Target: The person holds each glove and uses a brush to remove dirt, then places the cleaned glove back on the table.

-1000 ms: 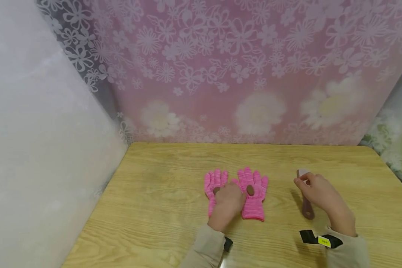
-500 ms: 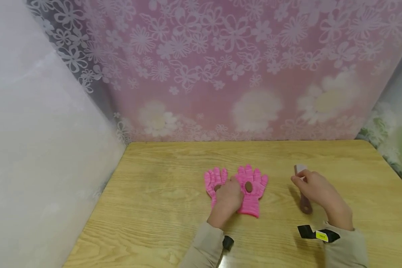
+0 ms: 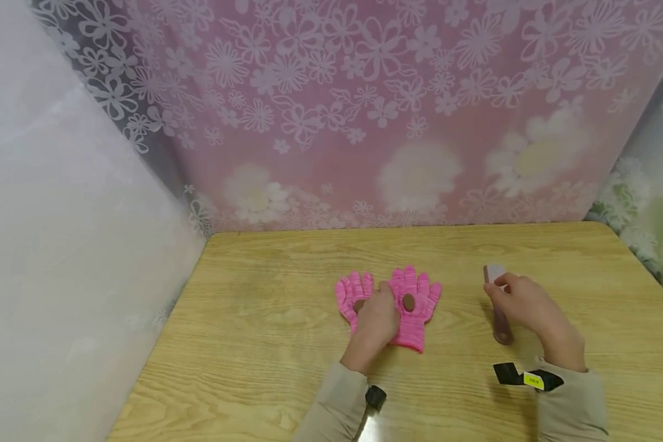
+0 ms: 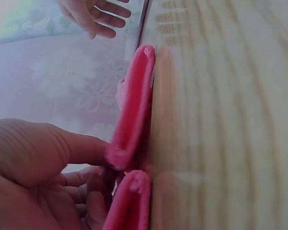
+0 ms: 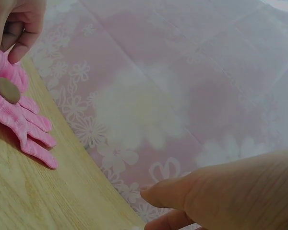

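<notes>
Two pink knit gloves lie side by side on the table, fingers pointing away. My left hand point(image 3: 377, 319) lies between them, partly covering the left glove point(image 3: 355, 286). In the left wrist view its thumb and curled fingers pinch the edge of the right glove point(image 3: 412, 329) beside the cuff. A brown oval point(image 3: 409, 302) sits on that glove's palm. My right hand point(image 3: 525, 304) hovers over a tool point(image 3: 500, 325) with a brown handle, a hole at its end and a pale flat head. In the right wrist view nothing shows between its fingers point(image 5: 170, 192).
Wood-grain table point(image 3: 254, 319) extends around both hands. A pink flowered curtain point(image 3: 320, 166) stands behind the far edge, and a white sheet point(image 3: 77, 245) hangs along the left side. Black straps with a yellow label point(image 3: 533, 380) circle the right sleeve.
The view has shifted a little. The right glove has turned slightly, its cuff moving left toward my left hand. My right hand stays over the tool.
</notes>
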Action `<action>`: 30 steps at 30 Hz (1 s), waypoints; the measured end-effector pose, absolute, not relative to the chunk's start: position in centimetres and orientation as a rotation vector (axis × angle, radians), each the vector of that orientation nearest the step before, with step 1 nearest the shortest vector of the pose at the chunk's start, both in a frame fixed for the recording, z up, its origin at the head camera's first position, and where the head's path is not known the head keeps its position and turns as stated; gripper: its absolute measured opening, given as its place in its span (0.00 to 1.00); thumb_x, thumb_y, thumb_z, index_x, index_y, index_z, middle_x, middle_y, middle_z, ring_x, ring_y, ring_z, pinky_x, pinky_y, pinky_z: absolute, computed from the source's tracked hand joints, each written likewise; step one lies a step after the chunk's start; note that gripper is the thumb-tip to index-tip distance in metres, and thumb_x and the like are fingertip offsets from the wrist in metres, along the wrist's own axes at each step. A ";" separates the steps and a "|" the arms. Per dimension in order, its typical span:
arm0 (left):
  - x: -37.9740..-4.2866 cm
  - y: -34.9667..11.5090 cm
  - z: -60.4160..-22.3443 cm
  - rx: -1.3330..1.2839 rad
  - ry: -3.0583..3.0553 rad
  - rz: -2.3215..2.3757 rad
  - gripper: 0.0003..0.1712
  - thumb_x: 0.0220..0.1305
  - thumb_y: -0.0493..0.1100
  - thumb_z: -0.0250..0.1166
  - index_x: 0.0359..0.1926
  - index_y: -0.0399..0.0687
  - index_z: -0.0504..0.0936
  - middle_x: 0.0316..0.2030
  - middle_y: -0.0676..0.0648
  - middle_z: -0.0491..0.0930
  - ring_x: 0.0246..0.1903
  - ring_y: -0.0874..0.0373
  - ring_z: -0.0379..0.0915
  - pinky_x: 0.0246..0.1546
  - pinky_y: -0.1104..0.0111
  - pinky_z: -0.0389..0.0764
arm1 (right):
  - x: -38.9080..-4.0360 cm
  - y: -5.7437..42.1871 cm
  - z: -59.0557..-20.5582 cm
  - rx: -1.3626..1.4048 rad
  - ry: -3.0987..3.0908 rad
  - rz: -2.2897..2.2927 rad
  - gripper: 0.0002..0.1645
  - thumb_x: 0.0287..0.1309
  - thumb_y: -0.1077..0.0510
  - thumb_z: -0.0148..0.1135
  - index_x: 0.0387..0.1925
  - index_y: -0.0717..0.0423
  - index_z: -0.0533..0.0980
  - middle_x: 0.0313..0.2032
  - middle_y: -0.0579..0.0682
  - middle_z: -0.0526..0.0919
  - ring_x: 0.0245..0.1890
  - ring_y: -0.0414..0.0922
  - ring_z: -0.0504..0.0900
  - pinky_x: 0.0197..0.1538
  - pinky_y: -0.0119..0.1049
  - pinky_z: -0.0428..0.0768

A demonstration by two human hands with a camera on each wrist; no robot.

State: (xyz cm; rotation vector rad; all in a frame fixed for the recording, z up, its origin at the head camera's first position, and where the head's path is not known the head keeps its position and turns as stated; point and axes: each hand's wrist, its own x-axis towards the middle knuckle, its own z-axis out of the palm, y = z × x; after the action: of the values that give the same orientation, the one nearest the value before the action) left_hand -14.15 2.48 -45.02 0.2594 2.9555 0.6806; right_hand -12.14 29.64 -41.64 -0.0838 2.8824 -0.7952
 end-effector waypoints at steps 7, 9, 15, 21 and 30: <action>-14.3 2.4 -44.7 0.230 2.812 0.998 0.30 0.61 0.35 0.64 0.62 0.31 0.65 0.23 0.44 0.76 0.18 0.56 0.73 0.16 0.68 0.73 | -12.0 30.2 -41.6 -0.007 2.814 -0.787 0.34 0.74 0.45 0.45 0.52 0.79 0.69 0.47 0.75 0.77 0.44 0.65 0.79 0.40 0.55 0.79; -14.3 2.2 -44.8 0.214 2.766 1.075 0.31 0.62 0.35 0.64 0.63 0.29 0.64 0.20 0.47 0.73 0.15 0.59 0.69 0.13 0.70 0.71 | -11.9 30.3 -41.6 0.006 2.800 -0.782 0.34 0.74 0.45 0.45 0.51 0.78 0.70 0.46 0.74 0.78 0.42 0.63 0.79 0.38 0.52 0.79; -14.3 1.3 -44.7 0.241 2.689 1.186 0.05 0.63 0.33 0.60 0.30 0.40 0.74 0.14 0.53 0.62 0.09 0.63 0.59 0.08 0.74 0.63 | -11.6 30.5 -41.5 0.014 2.763 -0.797 0.31 0.74 0.46 0.45 0.44 0.76 0.73 0.37 0.64 0.81 0.32 0.52 0.75 0.31 0.41 0.74; -14.7 1.2 -44.8 0.397 2.674 1.233 0.15 0.63 0.36 0.62 0.24 0.49 0.66 0.20 0.54 0.64 0.21 0.64 0.60 0.20 0.74 0.63 | -11.6 30.8 -41.4 0.084 2.706 -0.803 0.32 0.74 0.44 0.44 0.41 0.73 0.73 0.33 0.59 0.78 0.31 0.50 0.71 0.31 0.39 0.69; -15.2 2.5 -45.2 0.125 1.939 1.881 0.08 0.69 0.42 0.57 0.41 0.41 0.74 0.33 0.50 0.71 0.32 0.61 0.67 0.32 0.72 0.71 | -11.4 30.7 -42.3 0.237 2.737 -0.802 0.32 0.70 0.39 0.50 0.35 0.68 0.76 0.23 0.50 0.73 0.22 0.45 0.65 0.24 0.37 0.61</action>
State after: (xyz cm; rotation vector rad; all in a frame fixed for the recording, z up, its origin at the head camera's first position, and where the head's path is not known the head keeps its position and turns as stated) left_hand -15.22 2.52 -45.21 0.1250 1.9388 1.8809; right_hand -11.37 30.65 -42.33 0.2369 2.7369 -0.8023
